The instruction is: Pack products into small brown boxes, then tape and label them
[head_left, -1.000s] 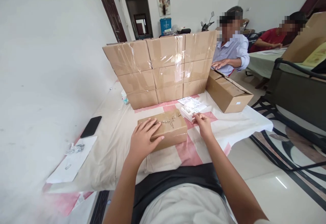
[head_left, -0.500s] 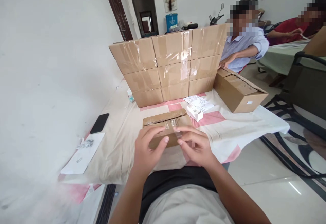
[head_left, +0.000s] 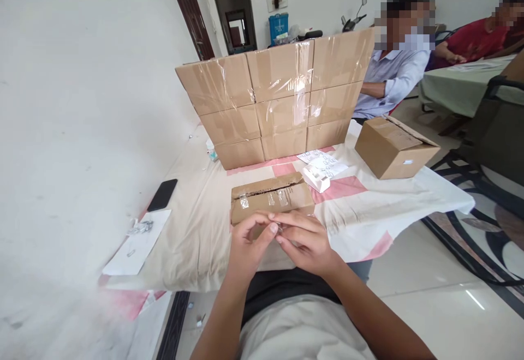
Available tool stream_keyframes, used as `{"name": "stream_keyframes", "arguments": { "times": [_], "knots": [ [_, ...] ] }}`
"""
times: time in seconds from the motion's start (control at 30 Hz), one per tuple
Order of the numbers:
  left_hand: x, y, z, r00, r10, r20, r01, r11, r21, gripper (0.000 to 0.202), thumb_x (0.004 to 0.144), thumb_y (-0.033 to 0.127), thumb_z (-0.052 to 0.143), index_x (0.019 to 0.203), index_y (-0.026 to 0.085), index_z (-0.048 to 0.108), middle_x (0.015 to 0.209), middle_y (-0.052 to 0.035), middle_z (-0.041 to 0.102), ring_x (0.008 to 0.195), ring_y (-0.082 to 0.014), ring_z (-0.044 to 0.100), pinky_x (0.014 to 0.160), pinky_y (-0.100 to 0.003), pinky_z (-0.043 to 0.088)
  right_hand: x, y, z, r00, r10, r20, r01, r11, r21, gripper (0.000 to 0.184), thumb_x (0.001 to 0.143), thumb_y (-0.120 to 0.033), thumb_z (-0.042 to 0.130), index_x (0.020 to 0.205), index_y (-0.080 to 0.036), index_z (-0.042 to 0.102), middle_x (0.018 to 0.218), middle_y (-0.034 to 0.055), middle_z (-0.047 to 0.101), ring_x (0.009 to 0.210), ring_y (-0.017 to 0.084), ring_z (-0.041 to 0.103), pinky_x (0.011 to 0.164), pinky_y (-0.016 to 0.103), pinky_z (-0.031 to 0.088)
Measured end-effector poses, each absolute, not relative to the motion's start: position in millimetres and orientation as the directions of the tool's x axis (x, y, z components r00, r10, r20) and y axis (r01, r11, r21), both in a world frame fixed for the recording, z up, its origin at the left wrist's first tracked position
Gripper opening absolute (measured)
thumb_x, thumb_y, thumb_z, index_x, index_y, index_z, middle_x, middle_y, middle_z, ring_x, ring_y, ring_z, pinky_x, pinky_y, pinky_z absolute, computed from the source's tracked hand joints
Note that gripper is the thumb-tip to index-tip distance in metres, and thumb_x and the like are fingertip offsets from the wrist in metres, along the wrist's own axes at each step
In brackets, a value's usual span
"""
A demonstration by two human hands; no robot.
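Observation:
A small brown cardboard box (head_left: 271,198) lies on the cloth-covered table (head_left: 196,223) right in front of me, with strips of clear tape on its near face. My left hand (head_left: 248,246) and my right hand (head_left: 306,239) meet just below its near edge. Their fingertips are pinched together on something small that I cannot make out. Behind the box to the right sit a white object (head_left: 316,179) and printed paper slips (head_left: 323,162).
A taped wall of stacked cartons (head_left: 278,101) stands behind. A larger carton (head_left: 395,147) sits at the right, beside a seated person in a light blue shirt (head_left: 393,76). A black phone (head_left: 162,195) and a white sheet with metal clips (head_left: 137,240) lie at left.
My right hand left the white object and joined my left hand at the box's near edge. The box now shows its taped face. The person behind pulled the larger carton back.

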State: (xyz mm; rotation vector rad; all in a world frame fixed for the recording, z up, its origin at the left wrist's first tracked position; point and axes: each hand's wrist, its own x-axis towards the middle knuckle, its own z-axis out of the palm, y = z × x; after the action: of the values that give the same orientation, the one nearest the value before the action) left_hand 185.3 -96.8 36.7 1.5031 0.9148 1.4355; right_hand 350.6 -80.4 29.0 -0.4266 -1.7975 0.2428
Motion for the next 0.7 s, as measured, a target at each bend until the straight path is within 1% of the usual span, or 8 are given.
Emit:
{"name": "stream_keyframes", "arguments": {
  "times": [0.1, 0.2, 0.3, 0.37, 0.5, 0.53, 0.6, 0.7],
  "knots": [
    [190, -98, 30, 0.010, 0.895, 0.447, -0.065, -0.445, 0.893, 0.013, 0.093, 0.026, 0.071, 0.082, 0.021, 0.068, 0.086, -0.0009, 0.071, 0.085, -0.0159, 0.066, 0.081, -0.027, 0.052, 349, -83, 31, -0.191, 0.444, 0.875, 0.118, 0.896, -0.429, 0.016, 0.091, -0.007, 0.065, 0.087, -0.023, 0.066, 0.115, 0.0090, 0.077, 0.092, 0.019, 0.076, 0.079, 0.034, 0.064],
    [195, -101, 28, -0.048, 0.875, 0.482, -0.018, -0.483, 0.876, 0.013, 0.094, 0.024, 0.069, 0.082, 0.021, 0.067, 0.084, -0.0007, 0.068, 0.085, -0.0158, 0.064, 0.080, -0.027, 0.051, 346, -87, 31, -0.163, 0.530, 0.833, 0.088, 0.848, -0.522, 0.018, 0.090, -0.008, 0.067, 0.082, -0.023, 0.062, 0.113, 0.0090, 0.077, 0.098, 0.020, 0.076, 0.085, 0.034, 0.063],
    [198, -104, 30, -0.091, 0.856, 0.508, 0.038, -0.507, 0.861, 0.014, 0.095, 0.023, 0.067, 0.082, 0.020, 0.065, 0.082, -0.0004, 0.065, 0.084, -0.0152, 0.063, 0.079, -0.026, 0.050, 343, -90, 27, -0.152, 0.591, 0.792, 0.070, 0.806, -0.588, 0.020, 0.090, -0.007, 0.067, 0.081, -0.023, 0.059, 0.117, 0.0090, 0.075, 0.107, 0.021, 0.074, 0.090, 0.034, 0.061],
    [199, -106, 30, -0.113, 0.825, 0.554, 0.076, -0.549, 0.833, 0.014, 0.096, 0.020, 0.066, 0.082, 0.020, 0.064, 0.082, -0.0002, 0.064, 0.084, -0.0145, 0.062, 0.078, -0.025, 0.050, 341, -91, 24, -0.152, 0.623, 0.767, 0.047, 0.780, -0.624, 0.018, 0.091, -0.009, 0.067, 0.082, -0.023, 0.059, 0.121, 0.0092, 0.074, 0.110, 0.021, 0.073, 0.092, 0.033, 0.059],
    [197, -108, 26, -0.108, 0.746, 0.657, 0.148, -0.641, 0.753, 0.010, 0.095, 0.014, 0.064, 0.087, 0.021, 0.066, 0.091, -0.0009, 0.067, 0.089, -0.0135, 0.064, 0.081, -0.024, 0.051, 338, -91, 18, -0.139, 0.726, 0.674, 0.023, 0.682, -0.731, 0.017, 0.094, -0.015, 0.067, 0.081, -0.022, 0.058, 0.126, 0.0095, 0.071, 0.115, 0.021, 0.070, 0.095, 0.034, 0.055],
    [196, -108, 24, -0.099, 0.738, 0.668, 0.159, -0.651, 0.742, 0.010, 0.095, 0.013, 0.064, 0.089, 0.021, 0.066, 0.093, -0.0014, 0.068, 0.092, -0.0137, 0.064, 0.083, -0.025, 0.051, 337, -91, 18, -0.139, 0.746, 0.651, 0.011, 0.659, -0.752, 0.018, 0.095, -0.017, 0.067, 0.080, -0.022, 0.058, 0.122, 0.0090, 0.072, 0.111, 0.021, 0.070, 0.092, 0.033, 0.055],
    [196, -107, 22, -0.087, 0.740, 0.666, 0.151, -0.651, 0.744, 0.010, 0.095, 0.012, 0.064, 0.091, 0.021, 0.065, 0.096, -0.0020, 0.069, 0.094, -0.0141, 0.066, 0.085, -0.026, 0.052, 336, -90, 16, -0.151, 0.765, 0.626, -0.019, 0.631, -0.776, 0.022, 0.096, -0.019, 0.066, 0.076, -0.022, 0.056, 0.106, 0.0065, 0.074, 0.095, 0.017, 0.071, 0.080, 0.028, 0.054],
    [198, -106, 23, -0.144, 0.751, 0.644, 0.077, -0.641, 0.764, 0.015, 0.093, 0.010, 0.067, 0.097, 0.023, 0.059, 0.092, 0.0001, 0.071, 0.088, -0.0136, 0.070, 0.082, -0.027, 0.056, 332, -89, 13, -0.181, 0.772, 0.609, -0.016, 0.617, -0.787, 0.027, 0.097, -0.021, 0.064, 0.072, -0.021, 0.053, 0.080, 0.0012, 0.067, 0.070, 0.012, 0.061, 0.062, 0.024, 0.044]
  ]
}}
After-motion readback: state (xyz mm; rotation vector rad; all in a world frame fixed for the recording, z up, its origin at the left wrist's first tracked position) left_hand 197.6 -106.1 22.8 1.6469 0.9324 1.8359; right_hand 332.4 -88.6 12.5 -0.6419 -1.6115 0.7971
